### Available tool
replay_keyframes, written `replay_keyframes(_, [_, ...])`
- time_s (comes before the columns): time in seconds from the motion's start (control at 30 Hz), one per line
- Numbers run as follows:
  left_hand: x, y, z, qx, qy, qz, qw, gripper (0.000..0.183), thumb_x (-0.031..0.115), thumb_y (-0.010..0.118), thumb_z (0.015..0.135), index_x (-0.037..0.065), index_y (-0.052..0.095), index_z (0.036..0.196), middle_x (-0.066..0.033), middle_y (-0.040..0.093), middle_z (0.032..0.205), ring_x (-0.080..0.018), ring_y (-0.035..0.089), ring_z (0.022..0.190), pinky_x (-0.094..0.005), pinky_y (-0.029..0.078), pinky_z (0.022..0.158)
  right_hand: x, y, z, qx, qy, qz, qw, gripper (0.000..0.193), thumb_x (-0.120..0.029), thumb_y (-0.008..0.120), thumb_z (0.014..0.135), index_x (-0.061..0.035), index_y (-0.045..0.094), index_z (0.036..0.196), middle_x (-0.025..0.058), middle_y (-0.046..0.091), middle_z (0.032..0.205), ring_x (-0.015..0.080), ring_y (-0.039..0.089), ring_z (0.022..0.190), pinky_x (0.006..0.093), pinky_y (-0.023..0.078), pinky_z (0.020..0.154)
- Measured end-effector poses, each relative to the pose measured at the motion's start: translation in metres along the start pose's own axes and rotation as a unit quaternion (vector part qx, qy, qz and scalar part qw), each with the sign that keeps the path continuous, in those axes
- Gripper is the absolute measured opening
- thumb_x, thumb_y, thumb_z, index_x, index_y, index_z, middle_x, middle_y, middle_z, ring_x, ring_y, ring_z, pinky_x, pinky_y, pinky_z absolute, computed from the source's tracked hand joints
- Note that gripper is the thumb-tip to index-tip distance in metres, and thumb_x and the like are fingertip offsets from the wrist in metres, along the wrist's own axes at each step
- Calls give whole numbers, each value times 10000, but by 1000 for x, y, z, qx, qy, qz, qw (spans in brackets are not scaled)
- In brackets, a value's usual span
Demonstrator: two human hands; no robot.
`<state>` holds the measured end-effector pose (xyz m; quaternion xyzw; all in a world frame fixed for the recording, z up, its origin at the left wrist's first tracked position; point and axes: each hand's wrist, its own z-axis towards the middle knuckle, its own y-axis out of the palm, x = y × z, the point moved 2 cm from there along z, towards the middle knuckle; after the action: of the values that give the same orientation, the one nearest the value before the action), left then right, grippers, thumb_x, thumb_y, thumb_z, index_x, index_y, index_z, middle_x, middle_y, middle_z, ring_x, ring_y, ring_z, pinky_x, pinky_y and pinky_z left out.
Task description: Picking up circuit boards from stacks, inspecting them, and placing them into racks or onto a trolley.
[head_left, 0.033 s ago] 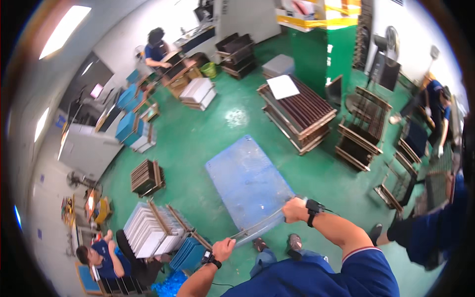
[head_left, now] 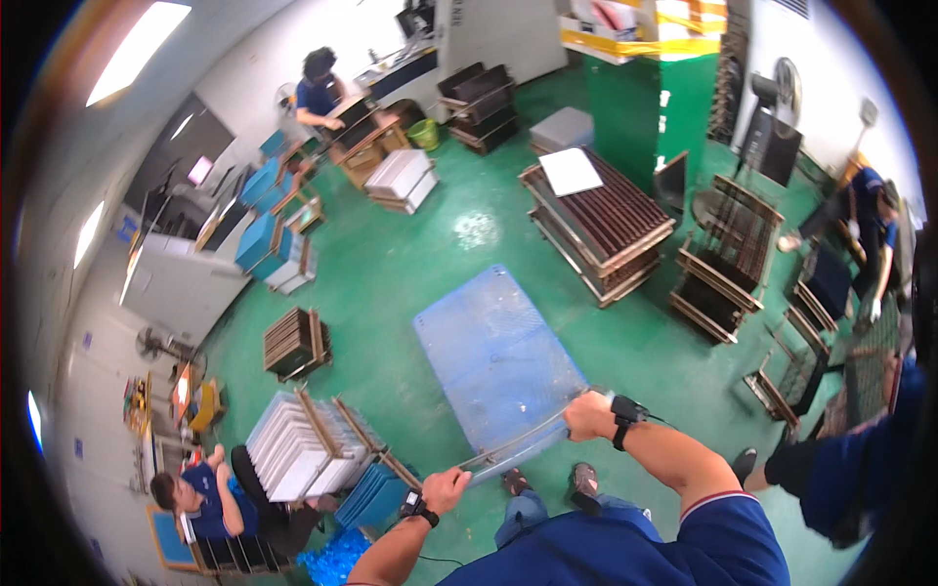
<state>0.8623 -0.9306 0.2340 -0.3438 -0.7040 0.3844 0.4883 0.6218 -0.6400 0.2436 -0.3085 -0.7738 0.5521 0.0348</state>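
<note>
While a seated co-worker (head_left: 205,506) sits well left of the left hand (head_left: 447,490), the rack of white panels (head_left: 281,459) and the blue panels (head_left: 376,496) stand nearer it; a swing that way could clip them. Here's that hand, wrapped round one end of the handle (head_left: 520,453), and the blue platform cart (head_left: 496,356) lies ahead, between the hands. Yank it back and it could strike the shoes (head_left: 584,479) just below. The right hand (head_left: 591,417) grips the other end; ahead to its right, brown racks (head_left: 614,227) await any corner steered over by uneven pushing.
</note>
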Motion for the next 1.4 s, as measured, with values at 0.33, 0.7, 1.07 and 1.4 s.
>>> replay_keyframes(0.33, [26,4,11,-90,46,71,992,326,401,619,761,80,602,816,-168,638,702,-367,628,678,-464,503,623,16,10,-11,-38,32,-35,998,272,-360,626,656,-113,700,745,143,670,727,319,662,716,432,534,636])
replay_keyframes(0.7, [15,10,-14,-47,40,71,996,297,373,672,711,105,583,803,-139,612,635,-352,615,603,-460,497,550,2,8,-4,11,2,-57,998,239,-357,653,651,-119,664,666,113,640,612,285,650,595,390,522,553])
replay_keyframes(1.07, [6,11,-14,-21,28,35,999,308,343,649,687,82,595,843,-143,632,668,-343,630,645,-466,491,581,-4,10,6,81,-17,-63,995,237,-320,674,631,-86,654,659,152,651,675,319,652,681,413,535,655])
replay_keyframes(1.4, [22,-4,-3,-39,31,81,995,391,406,661,715,161,644,1020,-113,650,673,-313,645,633,-442,508,569,4,14,-3,66,14,-57,996,249,-337,656,636,-89,644,659,138,647,660,319,644,635,425,522,599])
